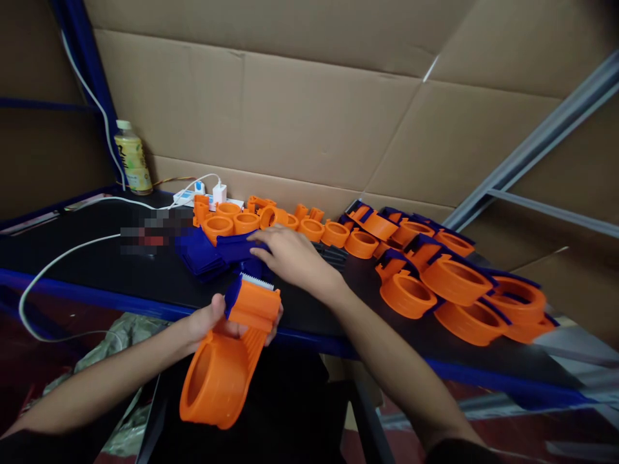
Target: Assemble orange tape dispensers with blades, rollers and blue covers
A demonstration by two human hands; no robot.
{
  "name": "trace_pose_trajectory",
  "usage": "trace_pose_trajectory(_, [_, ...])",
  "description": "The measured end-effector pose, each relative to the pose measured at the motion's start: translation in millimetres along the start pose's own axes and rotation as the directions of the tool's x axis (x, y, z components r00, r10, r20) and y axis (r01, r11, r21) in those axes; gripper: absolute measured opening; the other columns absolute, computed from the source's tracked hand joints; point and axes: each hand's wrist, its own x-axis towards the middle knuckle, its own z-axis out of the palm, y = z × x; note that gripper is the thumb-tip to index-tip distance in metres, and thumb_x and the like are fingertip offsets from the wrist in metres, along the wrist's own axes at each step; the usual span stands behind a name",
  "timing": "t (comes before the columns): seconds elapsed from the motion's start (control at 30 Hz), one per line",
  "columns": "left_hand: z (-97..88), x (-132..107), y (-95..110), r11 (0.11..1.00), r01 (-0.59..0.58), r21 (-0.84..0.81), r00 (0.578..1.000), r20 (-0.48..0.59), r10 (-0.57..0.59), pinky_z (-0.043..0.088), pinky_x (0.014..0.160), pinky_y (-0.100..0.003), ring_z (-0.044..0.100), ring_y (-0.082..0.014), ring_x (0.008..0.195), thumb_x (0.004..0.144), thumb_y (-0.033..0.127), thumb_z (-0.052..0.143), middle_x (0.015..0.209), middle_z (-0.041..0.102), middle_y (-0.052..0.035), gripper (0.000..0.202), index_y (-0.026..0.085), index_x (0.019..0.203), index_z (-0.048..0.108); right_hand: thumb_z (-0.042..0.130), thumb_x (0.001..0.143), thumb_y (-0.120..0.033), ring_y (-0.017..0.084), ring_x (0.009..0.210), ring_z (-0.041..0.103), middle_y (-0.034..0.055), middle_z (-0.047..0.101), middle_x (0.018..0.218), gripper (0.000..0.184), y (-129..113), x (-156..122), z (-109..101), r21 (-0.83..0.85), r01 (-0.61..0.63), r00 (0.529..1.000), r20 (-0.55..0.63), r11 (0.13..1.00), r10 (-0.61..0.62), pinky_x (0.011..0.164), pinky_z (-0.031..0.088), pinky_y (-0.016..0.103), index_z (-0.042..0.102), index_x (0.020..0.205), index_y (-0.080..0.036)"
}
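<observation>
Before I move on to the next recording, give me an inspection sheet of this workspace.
Surface: black tabletop with a blue front edge.
Job's things: orange dispenser with a serrated blade, held up; blue pieces stacked mid-table; orange rings along the back; orange-and-blue dispensers piled at right.
Clutter: yellow-labelled bottle, upright at back left; a pixelated patch nearby hides detail.
Hands: left hand grips the orange dispenser; right hand is at the blue pieces, its grasp unclear.
Cables: white cable droops over the front edge at left; white charger at the back.
Surroundings: cardboard behind, metal bars at right.
</observation>
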Motion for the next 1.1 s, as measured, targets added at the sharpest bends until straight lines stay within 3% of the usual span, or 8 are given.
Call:
trace_pose_trajectory(0.1, [1.1,-1,3,0.984,0.125,-0.125,0.991,0.052,-0.12,0.054,0.077,-0.036,0.07,-0.0273,0.087,0.07,0.072,0.07,0.108,0.072,-0.0169,0.081,0.014,0.126,0.066,0.06,0.094,-0.021,0.025,0.105,0.062,0.0118,0.072,0.109,0.019,8,40,14,-0.123,0.123,0.988,0.104,0.985,-0.11,0.08,0.045,0.034,0.072,0.108,-0.017])
trace_pose_trajectory(0.27, [7.0,0,11,0.979,0.16,-0.127,0.987,0.056,-0.154,0.053,0.082,-0.039,0.071,-0.0294,0.091,0.08,0.053,0.07,0.114,0.072,-0.0201,0.07,0.01,0.134,0.061,0.065,0.087,-0.014,0.019,0.096,0.062,0.0054,0.072,0.098,0.012,21,69,41,-0.109,0.181,0.972,0.169,0.978,-0.161,0.076,0.042,0.029,0.073,0.095,-0.018])
trace_pose_trajectory(0.37, [12.3,2,11,0.981,0.116,-0.155,0.993,0.022,-0.114,0.054,0.084,-0.038,0.071,-0.029,0.094,0.079,0.047,0.072,0.114,0.072,-0.02,0.064,0.01,0.131,0.063,0.06,0.09,-0.013,0.02,0.098,0.059,0.0069,0.071,0.098,0.012,24,68,44,-0.121,0.184,0.976,0.139,0.976,-0.167,0.078,0.042,0.029,0.071,0.092,-0.016])
trace_pose_trajectory(0.5, [20.0,4,10,0.982,-0.024,-0.186,0.996,-0.087,0.007,0.052,0.093,-0.042,0.068,-0.0299,0.105,0.076,0.042,0.078,0.119,0.07,-0.0173,0.056,0.014,0.123,0.067,0.05,0.097,-0.019,0.023,0.106,0.055,0.011,0.068,0.108,0.018,25,62,23,-0.141,0.147,0.989,0.018,0.979,-0.146,0.083,0.043,0.032,0.065,0.105,-0.015])
trace_pose_trajectory(0.67, [28.2,6,17,0.968,-0.236,-0.09,0.926,-0.323,0.196,0.054,0.092,-0.039,0.067,-0.0275,0.108,0.082,0.046,0.076,0.116,0.072,-0.0128,0.049,0.017,0.12,0.067,0.043,0.102,-0.024,0.024,0.106,0.057,0.0121,0.066,0.107,0.025,22,35,-14,-0.135,0.172,0.93,-0.304,0.976,-0.206,0.087,0.047,0.036,0.064,0.113,-0.014])
trace_pose_trajectory(0.83, [27.1,8,21,0.924,-0.38,0.026,0.816,-0.461,0.349,0.053,0.097,-0.038,0.064,-0.0257,0.117,0.081,0.037,0.079,0.122,0.071,-0.0058,0.046,0.024,0.123,0.064,0.053,0.098,-0.019,0.021,0.098,0.061,0.0085,0.066,0.102,0.026,3,-25,-32,-0.125,0.319,0.823,-0.456,0.94,-0.34,0.083,0.052,0.035,0.067,0.12,-0.021])
trace_pose_trajectory(0.93, [26.6,8,18,0.919,-0.387,0.074,0.799,-0.471,0.374,0.052,0.099,-0.041,0.066,-0.0257,0.113,0.08,0.031,0.081,0.115,0.072,-0.0041,0.051,0.027,0.126,0.06,0.06,0.094,-0.014,0.019,0.088,0.062,0.005,0.067,0.093,0.03,-11,-59,-32,-0.139,0.38,0.779,-0.485,0.914,-0.398,0.079,0.053,0.034,0.068,0.121,-0.025])
trace_pose_trajectory(1.1, [29.0,5,12,0.923,-0.363,0.128,0.776,-0.507,0.375,0.054,0.092,-0.039,0.069,-0.023,0.101,0.079,0.025,0.081,0.105,0.072,-0.0014,0.047,0.027,0.121,0.059,0.06,0.095,-0.016,0.018,0.082,0.064,0.0046,0.068,0.088,0.03,-21,-82,-28,-0.173,0.392,0.813,-0.395,0.904,-0.428,0.073,0.053,0.032,0.067,0.122,-0.027])
